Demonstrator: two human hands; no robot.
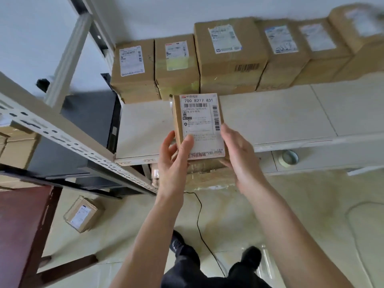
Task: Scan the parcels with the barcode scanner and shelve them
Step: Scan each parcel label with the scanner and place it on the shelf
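A small cardboard parcel [198, 121] with a white shipping label reading 700 R217 831 is held upright between both hands above the front edge of a white shelf board [280, 115]. My left hand [173, 161] grips its left side, thumb lying on the label. My right hand [236, 150] cups its right side and lower corner. A row of several labelled cardboard boxes [228, 57] stands along the back of the shelf. No barcode scanner is in view.
A grey perforated shelf beam [68, 140] runs diagonally at left. A roll of tape [288, 157] lies on the lower shelf at right. Another parcel [84, 214] lies on the floor, a black cable [199, 221] trails there, and a dark red table [22, 229] stands lower left.
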